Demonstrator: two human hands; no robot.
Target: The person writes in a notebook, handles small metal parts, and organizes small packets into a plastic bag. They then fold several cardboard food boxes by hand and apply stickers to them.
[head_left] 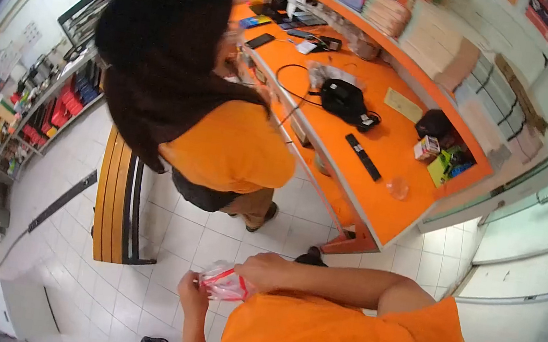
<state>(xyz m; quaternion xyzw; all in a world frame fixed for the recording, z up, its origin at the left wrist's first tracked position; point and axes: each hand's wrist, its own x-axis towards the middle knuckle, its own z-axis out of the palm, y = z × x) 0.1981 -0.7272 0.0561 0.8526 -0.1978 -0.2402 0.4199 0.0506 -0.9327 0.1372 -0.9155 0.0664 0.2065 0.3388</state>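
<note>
A clear plastic bag with red strips is held between my two hands, in front of my orange shirt. My left hand pinches its left end, fingers closed. At the other side my right hand has its fingers closed on the bag's upper right edge. The bag looks crumpled, and I cannot make out whether anything is inside it. My fingertips are partly hidden by the plastic and small in view.
Another person in an orange top and dark head covering stands ahead, facing an orange counter. On it lie a black bag and a long black object. A slatted bench stands at left on the tiled floor.
</note>
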